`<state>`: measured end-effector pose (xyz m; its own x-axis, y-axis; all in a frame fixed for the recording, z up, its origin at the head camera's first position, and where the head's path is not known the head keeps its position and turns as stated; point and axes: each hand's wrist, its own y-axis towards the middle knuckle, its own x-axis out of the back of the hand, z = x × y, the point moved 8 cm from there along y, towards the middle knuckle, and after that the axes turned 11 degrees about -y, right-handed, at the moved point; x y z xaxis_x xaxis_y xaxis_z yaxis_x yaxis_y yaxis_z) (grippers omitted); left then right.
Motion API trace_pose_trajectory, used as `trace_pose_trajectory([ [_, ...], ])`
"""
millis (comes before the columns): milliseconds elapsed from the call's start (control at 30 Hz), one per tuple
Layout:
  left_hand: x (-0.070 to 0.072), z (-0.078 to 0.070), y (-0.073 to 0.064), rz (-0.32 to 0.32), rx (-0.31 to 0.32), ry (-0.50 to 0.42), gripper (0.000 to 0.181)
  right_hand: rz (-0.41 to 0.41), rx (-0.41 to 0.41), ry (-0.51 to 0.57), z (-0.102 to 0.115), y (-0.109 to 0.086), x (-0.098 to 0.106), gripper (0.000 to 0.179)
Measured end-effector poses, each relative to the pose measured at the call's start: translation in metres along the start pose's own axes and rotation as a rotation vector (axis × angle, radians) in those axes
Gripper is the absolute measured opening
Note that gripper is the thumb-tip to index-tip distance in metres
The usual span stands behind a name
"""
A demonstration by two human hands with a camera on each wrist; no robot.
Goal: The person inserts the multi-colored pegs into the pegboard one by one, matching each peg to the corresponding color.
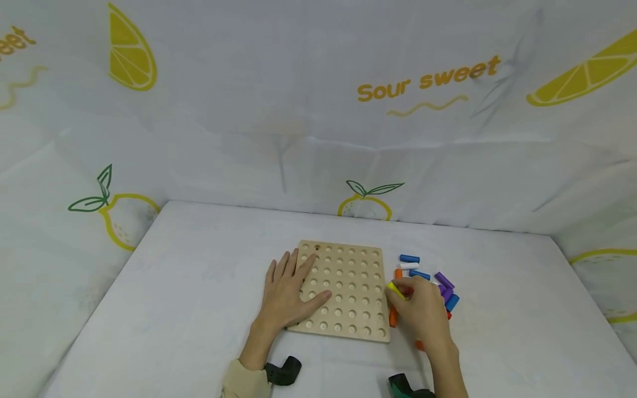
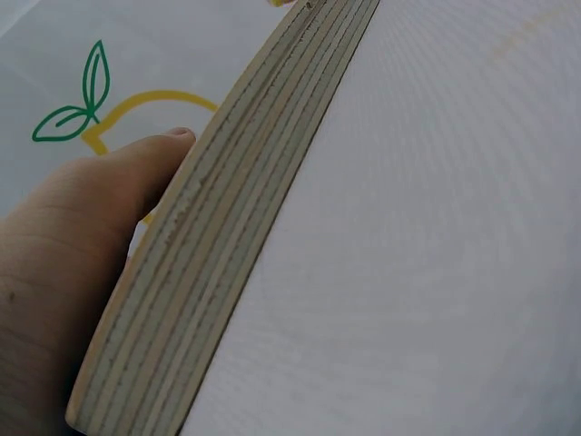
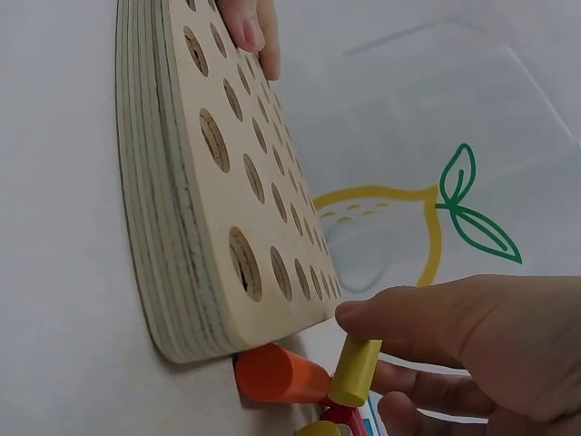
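Note:
A square wooden pegboard (image 1: 345, 287) with rows of round holes lies flat on the table. My left hand (image 1: 287, 296) rests spread on its left side, fingers straight. In the left wrist view the thumb (image 2: 150, 163) shows beyond the board's layered edge (image 2: 218, 209). Just off the board's right edge, my right hand (image 1: 423, 309) pinches a yellow peg (image 1: 395, 289) between thumb and fingers. In the right wrist view that yellow peg (image 3: 355, 371) tilts beside the board's corner, above an orange peg (image 3: 281, 374).
Loose pegs lie right of the board, among them a blue peg (image 1: 410, 258), a white peg (image 1: 408, 266) and a purple peg (image 1: 444, 280); the right hand covers some. A white cloth (image 1: 318, 110) printed with lemons hangs behind the table (image 1: 164, 309).

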<state>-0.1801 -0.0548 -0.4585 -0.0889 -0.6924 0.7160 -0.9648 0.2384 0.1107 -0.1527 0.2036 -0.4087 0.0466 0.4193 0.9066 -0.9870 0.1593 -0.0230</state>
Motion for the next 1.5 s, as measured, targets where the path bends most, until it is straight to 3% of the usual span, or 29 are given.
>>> trace_pose_trajectory([
  [300, 0.000, 0.001, -0.001, -0.001, 0.003, 0.008, 0.088, -0.162, 0.073, 0.104, 0.009, 0.000, 0.003, 0.024],
  [633, 0.000, 0.000, 0.000, 0.003, 0.012, -0.002, 0.087, -0.311, 0.115, 0.418, 0.017, 0.012, 0.000, 0.020],
  [800, 0.002, 0.001, 0.000, -0.007, 0.016, 0.000, 0.087, -0.257, 0.110, 0.593, 0.025, 0.027, -0.013, 0.022],
  [933, 0.002, 0.001, 0.000, -0.012, 0.010, -0.005, 0.086, -0.214, 0.114, 0.657, 0.030, 0.037, -0.020, 0.024],
  [1167, 0.001, 0.000, 0.001, -0.023, -0.001, -0.009, 0.086, -0.151, 0.105, 0.670, 0.033, 0.051, -0.028, 0.028],
  [1333, 0.001, 0.001, 0.001, -0.024, 0.004, -0.009, 0.086, -0.082, 0.065, 0.721, 0.037, 0.059, -0.039, 0.030],
  [1500, 0.001, 0.001, 0.001, -0.014, 0.011, -0.010, 0.086, -0.055, 0.014, 0.690, 0.037, 0.063, -0.047, 0.030],
])
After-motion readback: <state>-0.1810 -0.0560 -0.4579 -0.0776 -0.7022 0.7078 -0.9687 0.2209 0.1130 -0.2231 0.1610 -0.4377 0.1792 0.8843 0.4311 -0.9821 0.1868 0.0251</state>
